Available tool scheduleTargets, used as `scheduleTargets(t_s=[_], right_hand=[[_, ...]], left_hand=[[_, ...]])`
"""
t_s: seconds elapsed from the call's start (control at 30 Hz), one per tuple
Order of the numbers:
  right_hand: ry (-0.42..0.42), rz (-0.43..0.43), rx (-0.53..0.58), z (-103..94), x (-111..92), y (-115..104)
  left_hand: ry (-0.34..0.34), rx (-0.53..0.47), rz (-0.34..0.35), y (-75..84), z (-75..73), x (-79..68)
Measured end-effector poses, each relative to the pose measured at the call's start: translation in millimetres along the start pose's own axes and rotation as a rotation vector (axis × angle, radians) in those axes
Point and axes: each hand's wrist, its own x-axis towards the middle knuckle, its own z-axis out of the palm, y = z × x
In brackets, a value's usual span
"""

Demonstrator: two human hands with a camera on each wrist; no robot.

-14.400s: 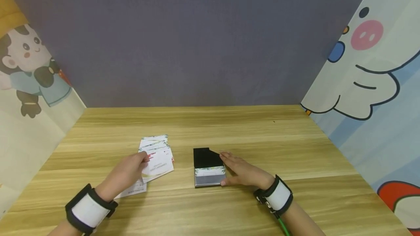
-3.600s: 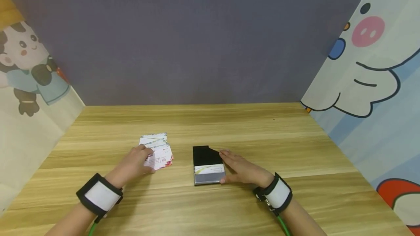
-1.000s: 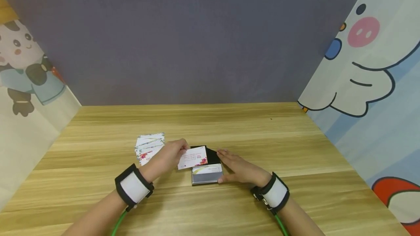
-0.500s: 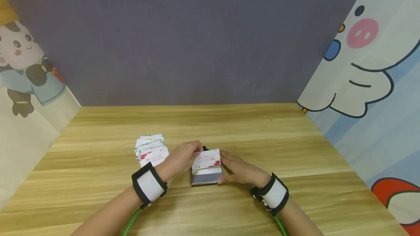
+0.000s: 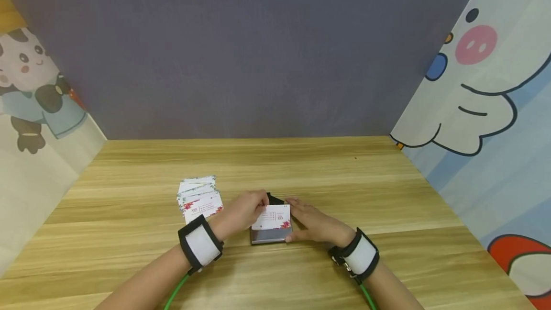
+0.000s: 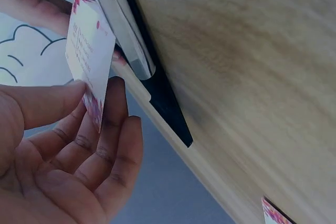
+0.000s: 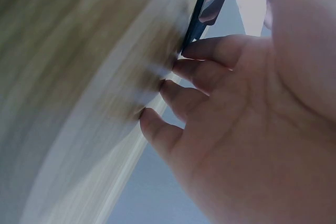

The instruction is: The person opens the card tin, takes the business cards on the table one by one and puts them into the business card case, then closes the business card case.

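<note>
My left hand pinches a white business card with red floral corners, thumb on one face and fingers behind. In the left wrist view that card tilts against the shiny edge of the card case. From the head view, the black and silver card case lies open on the table, and the card covers most of its middle. My right hand rests at the case's right side, thumb by the front corner. Its fingers, nearly straight, touch the tabletop and the case's edge in the right wrist view.
Several overlapping business cards lie to the left of the case, partly behind my left wrist. A wooden table spreads around them, with a grey panel at its back and cartoon-printed sheets on both sides.
My left hand has taken a card from the pile and carried it right onto the case, then lowered it toward the silver front. The right hand has stayed at the case.
</note>
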Motion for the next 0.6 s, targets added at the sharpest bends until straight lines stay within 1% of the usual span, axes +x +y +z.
scheduleTargets(t_s=[0.17,0.37,0.6], right_hand=[[0.005,-0.013,0.003,0.5,-0.1,-0.1],[0.002,-0.005,-0.011,0.5,0.0,-0.7],[-0.013,-0.006,-0.019,-1.3,-0.5,-1.6]], left_hand=[[-0.018,0.019,-0.001,1.1,1.7,-2.9],[-0.031,0.083,0.013,2.1,3.9,-6.5],[-0.090,0.095,0.000,3.8,5.7,-8.5]])
